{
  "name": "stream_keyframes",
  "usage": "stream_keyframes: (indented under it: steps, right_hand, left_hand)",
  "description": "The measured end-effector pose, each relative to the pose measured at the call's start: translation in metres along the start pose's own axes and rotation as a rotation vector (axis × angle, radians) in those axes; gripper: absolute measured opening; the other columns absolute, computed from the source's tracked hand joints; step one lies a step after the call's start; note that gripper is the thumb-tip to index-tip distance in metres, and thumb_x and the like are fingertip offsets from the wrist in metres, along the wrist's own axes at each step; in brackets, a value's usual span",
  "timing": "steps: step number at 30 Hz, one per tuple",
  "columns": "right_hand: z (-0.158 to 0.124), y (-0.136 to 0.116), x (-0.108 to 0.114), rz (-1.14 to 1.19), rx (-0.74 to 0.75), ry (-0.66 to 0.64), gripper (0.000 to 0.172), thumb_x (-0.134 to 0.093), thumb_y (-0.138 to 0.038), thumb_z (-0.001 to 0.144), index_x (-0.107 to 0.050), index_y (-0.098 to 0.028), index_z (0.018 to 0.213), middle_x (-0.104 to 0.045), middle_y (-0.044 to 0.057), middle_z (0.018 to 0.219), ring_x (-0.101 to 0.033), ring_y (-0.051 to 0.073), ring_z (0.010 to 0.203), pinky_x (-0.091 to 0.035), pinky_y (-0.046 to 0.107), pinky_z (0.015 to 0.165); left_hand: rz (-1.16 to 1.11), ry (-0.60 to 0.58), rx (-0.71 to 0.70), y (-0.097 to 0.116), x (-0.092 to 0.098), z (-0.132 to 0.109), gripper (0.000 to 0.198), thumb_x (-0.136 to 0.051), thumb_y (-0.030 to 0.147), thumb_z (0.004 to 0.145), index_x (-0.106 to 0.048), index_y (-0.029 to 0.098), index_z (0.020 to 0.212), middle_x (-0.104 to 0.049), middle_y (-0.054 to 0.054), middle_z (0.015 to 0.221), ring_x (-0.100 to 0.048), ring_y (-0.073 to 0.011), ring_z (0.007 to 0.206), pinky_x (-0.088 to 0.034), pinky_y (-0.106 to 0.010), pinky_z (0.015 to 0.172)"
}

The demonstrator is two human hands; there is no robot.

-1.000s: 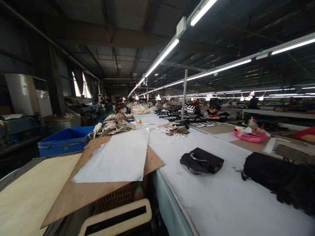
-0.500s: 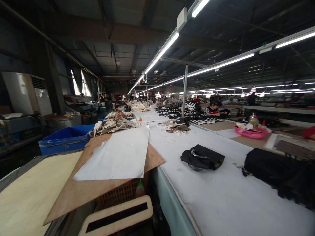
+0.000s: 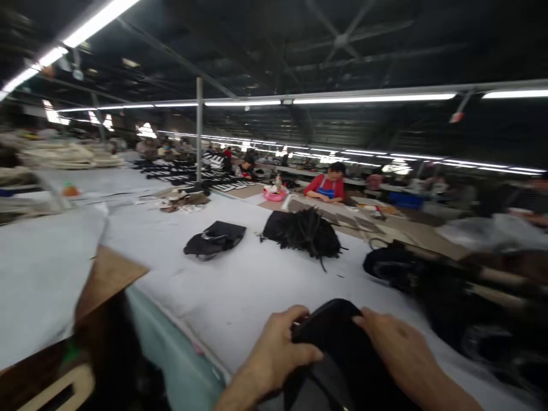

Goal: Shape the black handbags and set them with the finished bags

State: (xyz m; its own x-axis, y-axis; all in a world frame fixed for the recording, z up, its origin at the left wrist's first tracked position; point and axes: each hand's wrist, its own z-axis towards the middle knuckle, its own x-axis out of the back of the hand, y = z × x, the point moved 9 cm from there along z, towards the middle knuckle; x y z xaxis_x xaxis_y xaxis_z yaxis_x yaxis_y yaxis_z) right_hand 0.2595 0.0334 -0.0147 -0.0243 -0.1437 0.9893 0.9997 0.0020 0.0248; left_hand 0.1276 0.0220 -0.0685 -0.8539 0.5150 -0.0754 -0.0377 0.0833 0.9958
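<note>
In the lower middle of the head view, a black bag (image 3: 342, 348) stands up in front of me at the near side of the white-topped table. My left hand (image 3: 280, 351) grips its left upper edge between thumb and fingers. On the opposite edge, my right hand (image 3: 396, 345) is closed with its thumb near the top. The bag's lower part runs out of the frame. Farther up the table lies a folded black bag (image 3: 216, 238) with a handle. Right of that is a pile of black straps or strips (image 3: 306, 233).
More dark bags (image 3: 428, 279) are heaped at the right, blurred. A person in red (image 3: 331, 185) sits across the table, near a pink basin (image 3: 274, 194). Fabric scraps (image 3: 184, 200) lie farther back. A brown board (image 3: 111, 279) juts out at the left.
The view has swung to the right. Both my hands have come into the frame with the black bag between them; neither was visible before.
</note>
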Motion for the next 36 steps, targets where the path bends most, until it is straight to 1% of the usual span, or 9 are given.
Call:
stream_keyframes:
  steps: [2,4,9,13,16,25,30,33,36]
  right_hand:
    - [-0.024,0.037,0.004,-0.079,-0.067,-0.028,0.022,-0.040,-0.028,0.086,-0.058,-0.019,0.077,-0.063,0.007,0.071,-0.060,0.021,0.071,-0.040,0.030,0.062]
    - [-0.029,0.045,0.006,-0.112,-0.077,-0.034,0.023,-0.038,-0.027,0.085,-0.057,-0.019,0.074,-0.064,0.007,0.072,-0.060,0.021,0.070,-0.037,0.029,0.060]
    - [-0.027,0.044,0.018,-0.096,-0.130,-0.014,0.023,-0.042,-0.027,0.083,-0.059,-0.019,0.071,-0.066,0.008,0.074,-0.061,0.021,0.072,-0.034,0.026,0.058]
    - [-0.041,0.054,0.027,-0.110,-0.151,-0.020,0.023,-0.043,-0.026,0.082,-0.061,-0.020,0.070,-0.066,0.008,0.073,-0.061,0.021,0.072,-0.035,0.027,0.059]
    - [-0.047,0.059,0.024,-0.111,-0.156,-0.047,0.022,-0.044,-0.028,0.082,-0.062,-0.021,0.072,-0.066,0.008,0.075,-0.061,0.023,0.073,-0.035,0.028,0.059]
    - [-0.045,0.058,0.019,-0.090,-0.113,-0.087,0.024,-0.042,-0.027,0.084,-0.061,-0.021,0.072,-0.066,0.008,0.074,-0.061,0.026,0.074,-0.033,0.029,0.057]
    - [-0.045,0.054,0.021,-0.047,-0.007,-0.118,0.027,-0.040,-0.032,0.085,-0.059,-0.020,0.070,-0.066,0.007,0.076,-0.060,0.022,0.075,-0.033,0.028,0.061]
    - [-0.047,0.051,0.022,-0.051,0.002,-0.136,0.030,-0.038,-0.034,0.086,-0.058,-0.020,0.070,-0.066,0.006,0.074,-0.059,0.022,0.074,-0.033,0.027,0.061]
    - [-0.047,0.049,0.021,-0.067,-0.009,-0.136,0.029,-0.037,-0.034,0.086,-0.058,-0.020,0.073,-0.066,0.007,0.075,-0.059,0.021,0.075,-0.033,0.028,0.061]
  left_hand:
    - [-0.040,-0.064,0.008,0.002,-0.004,0.004,0.037,-0.062,0.019,0.056,-0.056,0.012,0.092,-0.054,0.001,0.065,-0.049,-0.0122,0.056,-0.038,-0.022,0.051]
    - [-0.044,-0.100,0.003,0.007,-0.005,0.003,0.032,-0.061,0.017,0.056,-0.056,0.011,0.087,-0.052,0.001,0.061,-0.049,-0.0123,0.056,-0.038,-0.021,0.050]
    - [0.023,-0.117,-0.004,0.015,-0.003,0.000,0.026,-0.050,0.013,0.057,-0.055,0.012,0.083,-0.049,0.003,0.057,-0.046,-0.0101,0.051,-0.034,-0.020,0.048]
    - [0.104,-0.219,-0.001,0.020,-0.004,0.006,0.027,-0.048,0.009,0.054,-0.057,0.012,0.078,-0.045,0.004,0.056,-0.039,-0.0072,0.050,-0.027,-0.017,0.045]
    - [0.158,-0.262,0.003,0.021,-0.002,0.008,0.026,-0.049,0.009,0.054,-0.058,0.012,0.079,-0.043,0.005,0.056,-0.035,-0.0062,0.051,-0.023,-0.016,0.045]
    - [0.152,-0.274,0.057,0.011,0.004,0.007,0.047,-0.066,0.020,0.048,-0.059,0.016,0.095,-0.054,0.004,0.069,-0.045,-0.0116,0.066,-0.033,-0.018,0.057]
    - [0.267,-0.257,-0.103,0.028,0.006,0.005,0.036,-0.055,0.039,0.065,-0.062,0.015,0.092,-0.055,0.002,0.076,-0.044,-0.0125,0.069,-0.033,-0.019,0.061]
    - [0.330,-0.233,-0.156,0.033,0.009,0.004,0.046,-0.044,0.051,0.074,-0.062,0.013,0.094,-0.053,0.001,0.071,-0.040,-0.0113,0.065,-0.030,-0.019,0.057]
    - [0.330,-0.221,-0.130,0.028,0.013,0.006,0.052,-0.044,0.056,0.074,-0.061,0.012,0.097,-0.050,0.002,0.063,-0.036,-0.0095,0.058,-0.025,-0.019,0.053]
